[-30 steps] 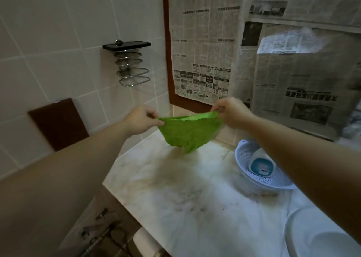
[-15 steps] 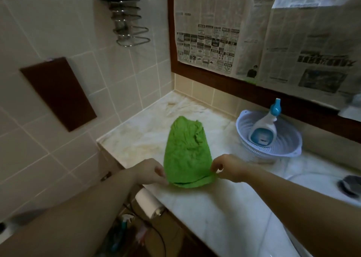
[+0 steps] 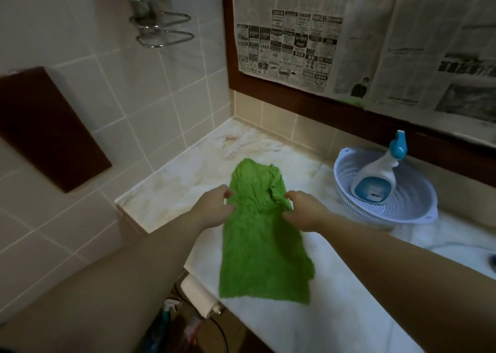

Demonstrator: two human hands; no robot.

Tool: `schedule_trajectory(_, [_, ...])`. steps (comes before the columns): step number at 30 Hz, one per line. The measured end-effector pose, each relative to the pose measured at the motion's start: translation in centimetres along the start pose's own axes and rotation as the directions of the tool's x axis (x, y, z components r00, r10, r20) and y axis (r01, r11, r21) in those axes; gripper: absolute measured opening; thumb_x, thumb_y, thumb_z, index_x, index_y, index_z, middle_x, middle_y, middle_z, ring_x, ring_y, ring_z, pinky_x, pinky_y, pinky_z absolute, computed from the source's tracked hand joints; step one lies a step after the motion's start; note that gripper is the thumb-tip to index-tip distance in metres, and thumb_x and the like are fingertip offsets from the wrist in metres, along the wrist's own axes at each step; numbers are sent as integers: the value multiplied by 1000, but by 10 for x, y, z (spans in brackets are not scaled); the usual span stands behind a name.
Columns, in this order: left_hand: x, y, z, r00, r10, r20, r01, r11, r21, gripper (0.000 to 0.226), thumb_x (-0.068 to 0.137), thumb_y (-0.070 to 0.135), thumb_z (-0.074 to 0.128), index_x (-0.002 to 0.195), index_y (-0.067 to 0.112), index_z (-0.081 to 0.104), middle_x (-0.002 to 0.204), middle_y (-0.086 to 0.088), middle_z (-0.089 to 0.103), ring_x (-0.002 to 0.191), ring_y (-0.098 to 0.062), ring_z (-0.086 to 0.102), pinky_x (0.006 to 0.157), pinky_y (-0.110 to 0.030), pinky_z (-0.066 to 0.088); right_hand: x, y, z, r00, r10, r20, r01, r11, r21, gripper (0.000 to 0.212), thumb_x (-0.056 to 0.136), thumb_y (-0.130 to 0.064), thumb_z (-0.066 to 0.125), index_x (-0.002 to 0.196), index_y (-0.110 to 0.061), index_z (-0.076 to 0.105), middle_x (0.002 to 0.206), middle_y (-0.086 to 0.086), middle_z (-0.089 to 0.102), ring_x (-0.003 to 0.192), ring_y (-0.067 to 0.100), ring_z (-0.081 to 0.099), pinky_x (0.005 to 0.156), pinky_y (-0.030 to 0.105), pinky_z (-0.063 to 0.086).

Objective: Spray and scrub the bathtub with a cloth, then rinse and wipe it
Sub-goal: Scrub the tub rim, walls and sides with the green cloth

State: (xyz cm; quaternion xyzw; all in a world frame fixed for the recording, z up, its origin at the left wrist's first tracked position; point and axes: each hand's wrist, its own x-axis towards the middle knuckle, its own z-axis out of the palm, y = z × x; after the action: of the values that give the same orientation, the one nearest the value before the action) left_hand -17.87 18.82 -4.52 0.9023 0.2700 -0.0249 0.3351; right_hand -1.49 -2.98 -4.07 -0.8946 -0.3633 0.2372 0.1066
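Marble counter [image 3: 268,323] in a tiled bathroom corner is our work surface, pale w/ brown stains toward the back. On it lies the green cloth [image 3: 261,248], spread flat and long, running from the front edge of the counter toward the wall; its far end is wrinkled and bunched, its near end reaches almost to the counter edge.

We have both hands at the middle of the cloth, one on each side. Our left hand [image 3: 214,207] is at the left edge, fingers bent, tips touching the fabric; we think it pinches the edge, but the fingertips are partly hidden, so we cannot tell for sure. Our right hand [image 3: 304,211] is at the right edge, fingers also curled, thumb and fingers closing on a fold of the cloth.

Right of the cloth, a little apart, stands a white plastic strainer basket [image 3: 418,207]. A spray bottle [image 3: 378,180], white w/ blue label and blue trigger head, leans inside it, head pointing toward the back wall.

Behind, newspaper sheets [image 3: 349,38] cover a dark-framed panel. On the left tiled wall hangs a metal wire rack [image 3: 161,27], and lower a dark brown plate [image 3: 45,127]. Below the counter's front edge we see a white roll [image 3: 198,293] on a holder.
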Motion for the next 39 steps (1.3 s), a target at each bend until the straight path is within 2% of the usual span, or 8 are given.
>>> schedule_trajectory(5, [54,8,-2,1000,-8,12,8,999,49,49,102,31,59,145,10,50,149,-11,50,134,-30,50,97,-30,39,54,-15,7,999,-11,-37,11,1000,5,56,96,-32,60,145,-9,44,148,13,46,135,32,45,111,39,40])
schedule_trajectory(10, [113,-11,9,985,124,121,-147,968,202,59,105,34,46,160,23,28,165,-6,29,153,-30,26,123,-56,19,108,-21,24,994,-74,-74,68,995,-71,81,107,-43,46,165,-9,2,174,7,-3,160,24,5,129,39,9])
schedule_trajectory(16, [134,-53,17,959,221,178,-283,797,534,72,104,67,21,165,29,11,172,9,10,159,-19,7,127,-56,0,132,15,22,996,-86,30,90,964,-249,73,108,-59,21,166,-22,-3,173,-7,-10,160,14,1,128,54,-4])
schedule_trajectory(22, [156,-37,11,958,279,-62,-196,799,569,40,109,45,29,126,26,61,128,1,63,127,-24,50,120,-49,25,154,11,0,989,-80,-128,51,975,-215,43,109,-43,39,145,-22,51,155,0,43,140,28,40,111,47,40])
schedule_trajectory(27, [181,-20,4,996,85,-4,-73,882,465,58,104,33,51,155,16,32,151,-11,45,133,-35,42,102,-47,41,174,0,-6,995,4,-97,-14,995,-100,65,102,-14,44,163,-24,23,169,3,25,151,29,25,119,51,28])
schedule_trajectory(31, [192,-18,5,997,78,-27,-53,859,509,34,98,28,57,130,17,57,130,-12,49,121,-35,44,95,-46,41,184,1,-7,992,45,-117,-61,988,-140,48,101,-16,49,148,-15,46,142,13,45,132,36,39,106,50,41])
schedule_trajectory(35, [181,-23,0,992,73,-99,-61,991,119,17,93,28,68,108,20,64,111,-6,56,105,-30,56,83,-39,49,171,3,-13,975,31,-219,-22,999,45,34,97,-14,59,131,-10,60,125,10,52,113,29,53,89,34,42])
schedule_trajectory(39, [145,-16,-16,987,111,-119,-129,979,-159,15,90,25,78,95,20,64,88,1,62,78,-14,57,64,-29,43,128,0,-29,950,50,-308,26,972,235,23,92,-13,66,114,-17,63,104,0,63,85,16,61,66,30,50])
